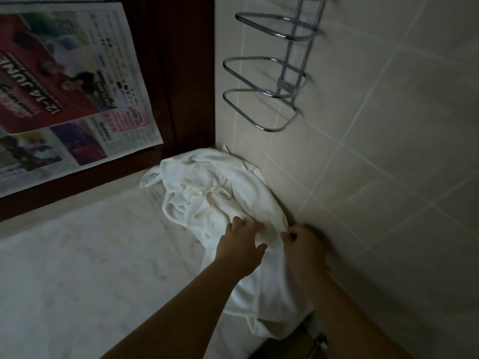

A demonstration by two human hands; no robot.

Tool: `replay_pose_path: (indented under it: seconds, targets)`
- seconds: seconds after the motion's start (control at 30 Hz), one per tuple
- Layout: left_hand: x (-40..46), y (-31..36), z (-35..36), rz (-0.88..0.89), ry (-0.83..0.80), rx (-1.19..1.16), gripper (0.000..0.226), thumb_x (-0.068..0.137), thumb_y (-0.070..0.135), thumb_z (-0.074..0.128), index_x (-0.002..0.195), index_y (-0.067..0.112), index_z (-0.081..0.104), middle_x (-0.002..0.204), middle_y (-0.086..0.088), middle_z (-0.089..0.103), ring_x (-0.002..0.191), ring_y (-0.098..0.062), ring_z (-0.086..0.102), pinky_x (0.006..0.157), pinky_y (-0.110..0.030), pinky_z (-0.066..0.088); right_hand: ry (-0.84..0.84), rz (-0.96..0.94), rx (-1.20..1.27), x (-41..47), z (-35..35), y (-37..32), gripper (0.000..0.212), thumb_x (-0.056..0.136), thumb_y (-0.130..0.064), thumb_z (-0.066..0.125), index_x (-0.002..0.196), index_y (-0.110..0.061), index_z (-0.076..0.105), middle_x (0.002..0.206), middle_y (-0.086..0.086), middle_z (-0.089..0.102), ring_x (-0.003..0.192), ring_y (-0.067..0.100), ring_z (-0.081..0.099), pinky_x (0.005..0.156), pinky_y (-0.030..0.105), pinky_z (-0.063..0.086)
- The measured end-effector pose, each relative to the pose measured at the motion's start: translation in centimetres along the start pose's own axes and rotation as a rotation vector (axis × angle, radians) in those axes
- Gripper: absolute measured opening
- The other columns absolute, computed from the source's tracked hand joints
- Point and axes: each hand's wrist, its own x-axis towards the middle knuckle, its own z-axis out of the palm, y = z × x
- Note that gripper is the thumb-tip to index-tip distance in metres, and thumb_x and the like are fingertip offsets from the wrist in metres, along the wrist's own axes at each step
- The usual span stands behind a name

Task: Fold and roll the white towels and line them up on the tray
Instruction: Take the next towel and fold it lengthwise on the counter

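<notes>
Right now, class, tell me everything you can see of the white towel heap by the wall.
The white towel heap is soft cloth, crumpled and unfolded, lying on the pale counter against the tiled wall. One end trails over the counter's near edge. A small tag shows at its far left corner. The left hand rests on it with fingers spread; the right hand pinches a fold beside the wall.

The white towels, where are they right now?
The white towels lie crumpled on the pale counter, against the tiled wall, below the chrome rack.
</notes>
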Motion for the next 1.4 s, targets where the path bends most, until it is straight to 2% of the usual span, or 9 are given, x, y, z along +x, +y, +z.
replay_pose_path:
  seconds: [0.2, 0.37, 0.67, 0.8, 0.97, 1.07, 1.23, 1.33, 1.4]
  targets:
    - [-0.9, 0.9, -0.3, -0.023, 0.029, -0.095, 0.072, 0.088, 0.07, 0.065, 0.149, 0.039, 0.045, 0.144, 0.0, 0.039, 0.134, -0.022, 0.04, 0.106, -0.041, 0.049, -0.046, -0.081, 0.263, -0.8, -1.9, -1.6, 0.018, 0.103, -0.035, 0.061, 0.114, -0.02, 0.063, 0.096, -0.012, 0.062, 0.085, 0.002, 0.058, 0.065, 0.018, 0.042]
    - [-1.6, 1.4, -1.6, -0.148, 0.14, -0.362, 0.081, 0.082, 0.077, 0.066, 0.148, 0.032, 0.05, 0.14, 0.002, 0.05, 0.132, -0.019, 0.047, 0.11, -0.036, 0.044, -0.072, -0.199, 0.427, -0.9, -4.1, -5.6, 0.018, 0.102, -0.039, 0.06, 0.107, -0.022, 0.066, 0.095, -0.008, 0.069, 0.088, 0.01, 0.066, 0.075, 0.029, 0.051]
    - [-6.5, -1.6, -5.9, -0.147, 0.351, -0.52, 0.028, 0.091, 0.063, 0.067, 0.098, 0.036, 0.069, 0.097, 0.018, 0.07, 0.098, 0.0, 0.064, 0.088, -0.03, 0.053, -0.167, -0.292, 0.719, -2.0, -7.2, -14.1, 0.025, 0.101, -0.039, 0.064, 0.113, -0.018, 0.068, 0.102, -0.005, 0.072, 0.095, 0.009, 0.066, 0.076, 0.023, 0.048]
    - [-9.6, -2.5, -8.9, -0.184, 0.452, -0.565, 0.018, 0.099, 0.043, 0.066, 0.086, 0.031, 0.068, 0.084, 0.012, 0.07, 0.083, -0.004, 0.067, 0.081, -0.035, 0.055, -0.222, -0.389, 0.767, -3.7, -7.1, -17.6, 0.024, 0.096, -0.04, 0.07, 0.111, -0.021, 0.073, 0.104, -0.005, 0.075, 0.102, 0.015, 0.07, 0.094, 0.041, 0.057]
    - [-14.6, -3.9, -16.6, -0.191, 0.634, -0.547, 0.012, 0.101, 0.042, 0.063, 0.101, 0.034, 0.072, 0.09, 0.017, 0.073, 0.086, 0.006, 0.066, 0.067, -0.011, 0.048, -0.238, -0.436, 0.831, -7.3, -8.0, -21.4, 0.04, 0.076, -0.053, 0.076, 0.106, -0.026, 0.074, 0.098, -0.003, 0.077, 0.095, 0.02, 0.075, 0.088, 0.055, 0.061]
    - [-18.1, -4.2, -22.4, -0.156, 0.74, -0.417, 0.018, 0.101, 0.045, 0.062, 0.093, 0.031, 0.07, 0.082, 0.015, 0.07, 0.082, 0.006, 0.063, 0.062, -0.01, 0.045, -0.276, -0.432, 0.905, -9.9, -9.0, -23.5, 0.042, 0.079, -0.043, 0.08, 0.112, -0.019, 0.073, 0.102, 0.003, 0.077, 0.098, 0.025, 0.075, 0.085, 0.057, 0.062]
    - [-23.6, -2.8, -31.2, -0.093, 0.784, -0.26, 0.034, 0.1, 0.048, 0.062, 0.078, 0.022, 0.066, 0.071, 0.008, 0.066, 0.067, -0.005, 0.062, 0.055, -0.015, 0.044, -0.482, -0.724, 0.86, -18.0, -11.8, -26.8, 0.038, 0.082, -0.038, 0.086, 0.118, -0.037, 0.073, 0.105, -0.015, 0.077, 0.1, 0.009, 0.074, 0.089, 0.038, 0.061]
    - [-27.1, -1.4, -35.9, -0.085, 0.84, -0.246, 0.038, 0.099, 0.05, 0.063, 0.074, 0.022, 0.067, 0.067, 0.003, 0.066, 0.061, -0.012, 0.062, 0.055, -0.026, 0.046, -0.63, -0.926, 0.758, -23.5, -13.2, -27.6, 0.098, 0.063, -0.043, 0.097, 0.148, -0.045, 0.046, 0.125, -0.023, 0.068, 0.113, 0.003, 0.068, 0.088, 0.031, 0.06]
    - [-29.4, -0.3, -38.5, -0.095, 0.875, -0.252, 0.04, 0.099, 0.051, 0.063, 0.078, 0.018, 0.071, 0.068, -0.001, 0.069, 0.061, -0.016, 0.064, 0.057, -0.032, 0.051, -0.525, -1.067, 0.564, -27.0, -13.8, -28.0, 0.126, 0.051, -0.057, 0.1, 0.153, -0.058, 0.026, 0.153, -0.021, 0.043, 0.132, 0.003, 0.053, 0.1, 0.033, 0.053]
